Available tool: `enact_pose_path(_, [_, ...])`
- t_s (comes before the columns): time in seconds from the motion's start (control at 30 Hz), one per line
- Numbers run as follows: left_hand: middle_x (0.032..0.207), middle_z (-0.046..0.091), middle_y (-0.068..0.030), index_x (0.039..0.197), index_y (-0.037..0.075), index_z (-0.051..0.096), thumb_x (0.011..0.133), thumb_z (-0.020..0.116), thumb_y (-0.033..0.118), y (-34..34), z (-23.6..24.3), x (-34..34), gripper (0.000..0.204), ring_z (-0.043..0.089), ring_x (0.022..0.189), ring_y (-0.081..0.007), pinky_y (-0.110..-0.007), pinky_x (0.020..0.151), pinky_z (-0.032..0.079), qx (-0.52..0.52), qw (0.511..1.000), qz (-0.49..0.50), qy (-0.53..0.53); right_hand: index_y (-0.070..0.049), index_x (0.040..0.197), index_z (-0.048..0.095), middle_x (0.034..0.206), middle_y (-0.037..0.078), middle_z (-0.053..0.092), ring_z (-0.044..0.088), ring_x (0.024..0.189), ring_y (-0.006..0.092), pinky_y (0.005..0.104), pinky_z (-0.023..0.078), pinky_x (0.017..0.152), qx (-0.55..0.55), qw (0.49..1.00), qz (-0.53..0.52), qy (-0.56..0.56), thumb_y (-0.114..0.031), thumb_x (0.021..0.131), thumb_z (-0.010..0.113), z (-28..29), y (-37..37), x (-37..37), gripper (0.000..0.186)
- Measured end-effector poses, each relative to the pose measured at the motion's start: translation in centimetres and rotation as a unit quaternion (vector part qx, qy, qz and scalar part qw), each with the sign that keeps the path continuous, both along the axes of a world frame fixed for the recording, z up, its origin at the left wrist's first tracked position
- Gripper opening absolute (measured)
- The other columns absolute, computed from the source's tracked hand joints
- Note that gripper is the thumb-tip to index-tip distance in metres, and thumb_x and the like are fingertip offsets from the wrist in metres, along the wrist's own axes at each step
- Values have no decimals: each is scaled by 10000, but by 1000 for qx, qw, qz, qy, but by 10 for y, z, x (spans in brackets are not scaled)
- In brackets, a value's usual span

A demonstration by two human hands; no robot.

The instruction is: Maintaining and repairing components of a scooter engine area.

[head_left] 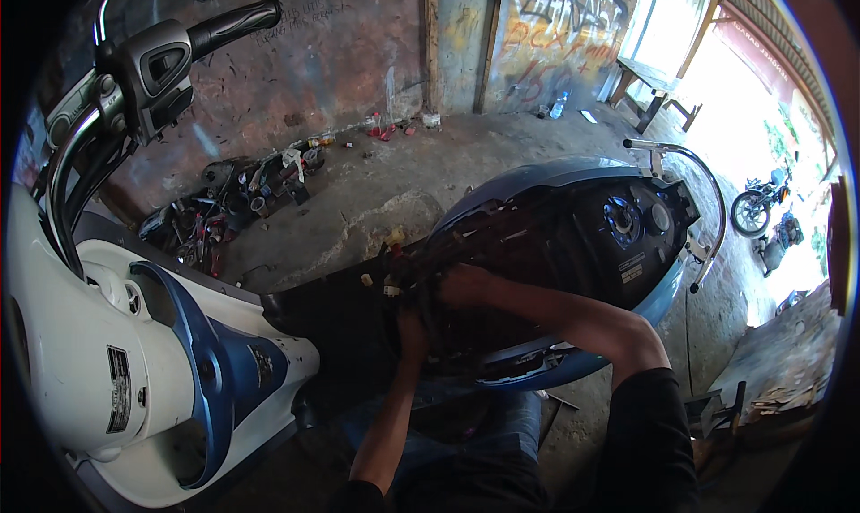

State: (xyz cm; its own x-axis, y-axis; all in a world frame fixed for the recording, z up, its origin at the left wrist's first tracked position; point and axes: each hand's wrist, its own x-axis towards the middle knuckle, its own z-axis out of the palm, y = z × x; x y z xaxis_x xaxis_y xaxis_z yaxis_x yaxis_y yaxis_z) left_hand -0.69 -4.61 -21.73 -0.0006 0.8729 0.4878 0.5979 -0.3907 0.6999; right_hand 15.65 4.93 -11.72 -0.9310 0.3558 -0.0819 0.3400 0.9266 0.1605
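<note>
A blue and white motor scooter (pixel 152 370) stands across the view, its seat off and its dark under-seat bay (pixel 537 262) uncovered. Both my arms reach into the front end of that bay. My left hand (pixel 412 332) is down among dark cables and parts there; shadow hides its fingers. Just to the right, my right hand (pixel 466 287) bends down into the same opening, its fingertips out of sight. A pale connector (pixel 391 290) shows beside my left hand. What either hand touches is too dark to make out. Toward the tail sits a round filler cap (pixel 660 215).
The handlebar grip (pixel 235 26) rises at the upper left, and a metal grab rail (pixel 717 190) curves round the tail. Scrap parts (pixel 233 204) lie along the wall. A bottle (pixel 559 105), a bench (pixel 649 78) and another motorcycle (pixel 760 204) are farther off.
</note>
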Motion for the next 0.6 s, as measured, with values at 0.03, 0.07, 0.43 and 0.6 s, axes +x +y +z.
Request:
enact_pose_path(0.03, [1244,586,-281,1265,-52,565,831,649,215,-2,0,0,516,515,1181,-499,-532,1075,380,-14,1000,2,-15,-87,880,713,900,129,700,701,824,304,456,569,771,-8,1000,13,-9,-260,815,612,0,2,0,211])
enact_pose_path(0.07, [1230,593,-282,1249,-51,577,829,656,215,-2,0,-1,503,519,1176,-498,-528,1071,386,-27,999,6,-29,-75,957,706,944,152,692,697,874,327,469,565,807,-14,999,29,-18,-267,810,623,2,6,-1,256])
enact_pose_path(0.43, [1142,642,-270,1159,-24,651,818,701,237,-1,4,2,432,583,1104,-471,-508,990,460,-50,995,33,-79,-70,1112,640,1019,181,684,705,857,346,483,581,765,-80,995,-6,-59,-270,853,588,28,7,5,331])
enact_pose_path(0.6, [1106,659,-268,1115,-17,683,802,679,200,-1,6,3,381,586,1101,-471,-511,999,452,-51,990,42,-121,-32,1042,655,1035,181,680,692,887,341,436,576,787,46,984,121,122,-221,853,560,-3,-6,10,283])
